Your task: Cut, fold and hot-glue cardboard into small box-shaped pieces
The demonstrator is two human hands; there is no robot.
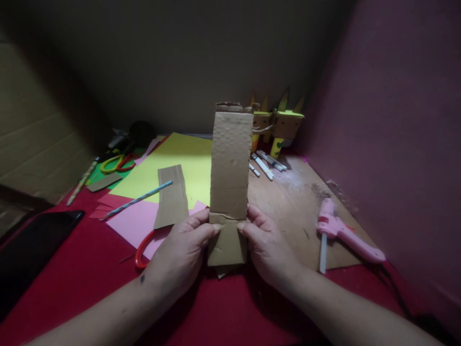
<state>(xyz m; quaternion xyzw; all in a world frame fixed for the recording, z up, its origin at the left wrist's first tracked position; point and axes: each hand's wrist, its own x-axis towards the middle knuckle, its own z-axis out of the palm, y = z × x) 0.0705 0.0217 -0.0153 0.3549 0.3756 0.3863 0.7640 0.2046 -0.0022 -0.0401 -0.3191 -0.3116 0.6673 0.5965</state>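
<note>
A long piece of folded cardboard [231, 163] stands upright in front of me, held above the red tabletop. Its lower part has a crease, and a flap bends toward me below it. My left hand [183, 245] pinches the left edge at the crease, thumb in front and fingers behind. On the opposite edge, my right hand [268, 240] grips in the same way. Just left of my left hand lie a red scissors handle [143, 250] and a loose cardboard strip [171, 197] on pink paper [131, 226].
Yellow paper [173, 158] and a blue striped pencil [140, 199] lie left. A pink glue gun [334, 228] rests on a brown board [288, 216] at right. White markers [264, 166] and cardboard figures [288, 125] are behind. A dark phone-like object [39, 254] sits far left.
</note>
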